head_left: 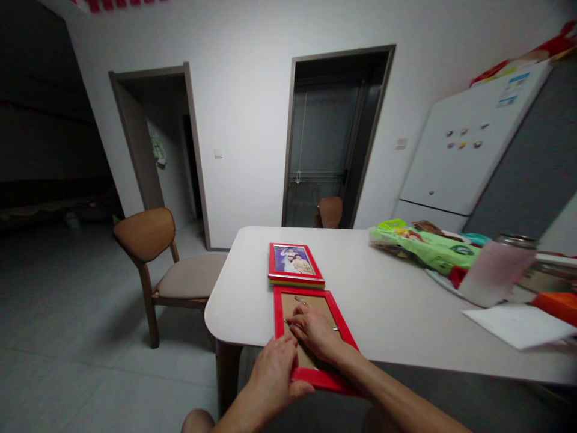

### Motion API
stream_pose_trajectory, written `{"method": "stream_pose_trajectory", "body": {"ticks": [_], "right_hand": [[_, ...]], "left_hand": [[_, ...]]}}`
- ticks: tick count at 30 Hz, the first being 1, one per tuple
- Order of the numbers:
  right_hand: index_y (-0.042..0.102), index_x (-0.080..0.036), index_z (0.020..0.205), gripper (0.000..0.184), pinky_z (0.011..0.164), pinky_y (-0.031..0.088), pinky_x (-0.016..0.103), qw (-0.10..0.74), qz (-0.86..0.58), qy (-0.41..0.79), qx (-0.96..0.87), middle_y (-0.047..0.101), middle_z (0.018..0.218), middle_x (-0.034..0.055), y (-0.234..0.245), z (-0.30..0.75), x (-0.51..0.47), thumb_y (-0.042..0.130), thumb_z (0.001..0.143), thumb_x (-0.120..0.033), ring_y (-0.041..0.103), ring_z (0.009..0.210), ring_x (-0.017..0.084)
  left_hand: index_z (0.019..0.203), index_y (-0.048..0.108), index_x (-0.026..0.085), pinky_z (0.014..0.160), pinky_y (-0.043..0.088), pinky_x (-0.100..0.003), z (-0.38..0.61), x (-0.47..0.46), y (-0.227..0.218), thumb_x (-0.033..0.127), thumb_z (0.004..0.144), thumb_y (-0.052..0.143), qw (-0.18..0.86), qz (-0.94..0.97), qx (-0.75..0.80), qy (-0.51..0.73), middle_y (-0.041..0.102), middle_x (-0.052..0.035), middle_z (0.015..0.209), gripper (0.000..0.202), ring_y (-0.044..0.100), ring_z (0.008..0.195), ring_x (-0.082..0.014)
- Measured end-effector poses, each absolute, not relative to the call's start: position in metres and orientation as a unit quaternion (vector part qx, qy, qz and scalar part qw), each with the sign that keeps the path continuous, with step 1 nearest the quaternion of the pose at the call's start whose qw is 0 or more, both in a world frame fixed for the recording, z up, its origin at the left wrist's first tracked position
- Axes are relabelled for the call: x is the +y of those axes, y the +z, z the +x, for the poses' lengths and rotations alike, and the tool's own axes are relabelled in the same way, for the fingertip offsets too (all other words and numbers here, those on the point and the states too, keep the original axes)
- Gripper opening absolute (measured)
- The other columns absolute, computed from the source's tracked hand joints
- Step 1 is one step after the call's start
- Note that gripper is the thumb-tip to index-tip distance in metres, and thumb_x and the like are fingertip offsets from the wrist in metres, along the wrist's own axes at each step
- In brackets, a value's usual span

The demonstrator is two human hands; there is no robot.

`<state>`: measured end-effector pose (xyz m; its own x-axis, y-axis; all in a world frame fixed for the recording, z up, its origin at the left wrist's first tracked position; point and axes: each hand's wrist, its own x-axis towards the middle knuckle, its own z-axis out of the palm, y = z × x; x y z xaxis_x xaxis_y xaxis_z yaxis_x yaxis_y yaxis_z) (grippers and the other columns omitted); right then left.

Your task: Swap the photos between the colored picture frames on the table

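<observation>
A red picture frame [282,310] lies face down at the near edge of the white table [396,300], its brown backing board up. My left hand [273,367] grips the frame's near left corner, fingers curled over the edge. My right hand [315,331] rests on the backing board, fingertips pressed together at a small metal clip on the left side. Just beyond lies a stack of red frames [295,264], the top one showing a photo.
A wooden chair [166,264] stands left of the table. Green snack packets [424,243], a pink cup [496,270], white paper [518,325] and an orange item crowd the table's right side. A fridge [469,150] and two doorways are behind.
</observation>
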<state>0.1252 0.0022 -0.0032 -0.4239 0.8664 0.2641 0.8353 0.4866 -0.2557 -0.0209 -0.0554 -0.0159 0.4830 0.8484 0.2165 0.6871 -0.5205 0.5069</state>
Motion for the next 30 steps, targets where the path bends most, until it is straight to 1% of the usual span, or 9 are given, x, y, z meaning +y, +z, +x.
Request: {"method": "stream_pose_trajectory", "body": {"ticks": [3,9,13,16,19,21,24,28,30], "right_hand": [[0.064,-0.020,0.071,0.021,0.070,0.035,0.025,0.193,-0.514,0.049,-0.834,0.058,0.075,0.0033,-0.005,0.122,0.005,0.044,0.075,-0.024,0.049,0.078,0.015],[0.064,-0.018,0.065,0.021,0.069,0.035,0.023,0.207,-0.544,0.069,-0.810,0.062,0.072,0.0034,-0.009,0.116,0.010,0.046,0.073,-0.023,0.053,0.072,0.013],[0.065,-0.019,0.072,0.020,0.061,0.036,0.021,0.216,-0.580,0.085,-0.781,0.065,0.072,0.0027,-0.009,0.124,0.023,0.047,0.073,-0.028,0.055,0.068,0.013],[0.064,-0.018,0.076,0.022,0.057,0.035,0.022,0.223,-0.622,0.084,-0.746,0.065,0.074,0.0040,-0.008,0.135,0.040,0.045,0.074,-0.030,0.056,0.066,0.013],[0.063,-0.018,0.072,0.022,0.053,0.033,0.023,0.217,-0.664,0.079,-0.711,0.065,0.073,0.0058,-0.011,0.142,0.056,0.046,0.073,-0.033,0.056,0.065,0.015],[0.062,-0.018,0.070,0.021,0.051,0.032,0.024,0.210,-0.685,0.077,-0.693,0.065,0.073,0.0067,-0.014,0.143,0.063,0.048,0.072,-0.034,0.056,0.064,0.016],[0.061,-0.018,0.069,0.020,0.050,0.031,0.024,0.207,-0.709,0.077,-0.670,0.064,0.073,0.0076,-0.018,0.143,0.069,0.049,0.071,-0.034,0.056,0.065,0.017],[0.060,-0.016,0.068,0.017,0.052,0.032,0.024,0.228,-0.712,0.079,-0.659,0.064,0.072,0.0089,-0.016,0.145,0.071,0.051,0.069,-0.031,0.056,0.066,0.017],[0.059,-0.016,0.065,0.018,0.053,0.033,0.024,0.247,-0.699,0.086,-0.665,0.064,0.070,0.0087,-0.012,0.147,0.069,0.050,0.068,-0.031,0.056,0.065,0.017]], "left_hand": [[0.109,0.048,0.016,0.093,0.032,-0.036,-0.020,-0.055,-0.017,0.037,0.052,0.072,0.180,0.842,0.459,0.218,0.047,-0.0104,0.119,0.066,0.040,0.110,-0.0245],[0.111,0.047,0.012,0.094,0.032,-0.035,-0.019,-0.055,-0.009,0.035,0.052,0.071,0.182,0.840,0.468,0.205,0.047,-0.0126,0.118,0.068,0.041,0.109,-0.0251],[0.112,0.047,0.014,0.093,0.032,-0.035,-0.020,-0.058,-0.007,0.036,0.051,0.072,0.185,0.839,0.471,0.202,0.048,-0.0118,0.118,0.070,0.042,0.108,-0.0254],[0.113,0.046,0.012,0.095,0.030,-0.036,-0.021,-0.062,-0.006,0.038,0.050,0.072,0.192,0.837,0.474,0.196,0.048,-0.0134,0.118,0.072,0.042,0.108,-0.0258],[0.115,0.043,0.010,0.096,0.028,-0.036,-0.021,-0.065,-0.005,0.036,0.051,0.073,0.201,0.833,0.479,0.190,0.047,-0.0148,0.119,0.076,0.041,0.110,-0.0256],[0.115,0.044,0.011,0.096,0.029,-0.037,-0.021,-0.065,-0.004,0.035,0.051,0.072,0.208,0.830,0.482,0.189,0.046,-0.0140,0.119,0.074,0.040,0.111,-0.0256],[0.112,0.047,0.015,0.096,0.028,-0.038,-0.021,-0.065,-0.004,0.036,0.052,0.071,0.212,0.830,0.480,0.190,0.046,-0.0116,0.120,0.068,0.039,0.112,-0.0255],[0.115,0.043,0.010,0.097,0.026,-0.038,-0.022,-0.065,-0.004,0.035,0.052,0.071,0.208,0.832,0.484,0.177,0.044,-0.0153,0.121,0.074,0.038,0.113,-0.0259],[0.115,0.042,0.010,0.098,0.023,-0.041,-0.019,-0.065,-0.003,0.035,0.052,0.071,0.205,0.837,0.479,0.166,0.043,-0.0161,0.122,0.074,0.037,0.113,-0.0267]]}}
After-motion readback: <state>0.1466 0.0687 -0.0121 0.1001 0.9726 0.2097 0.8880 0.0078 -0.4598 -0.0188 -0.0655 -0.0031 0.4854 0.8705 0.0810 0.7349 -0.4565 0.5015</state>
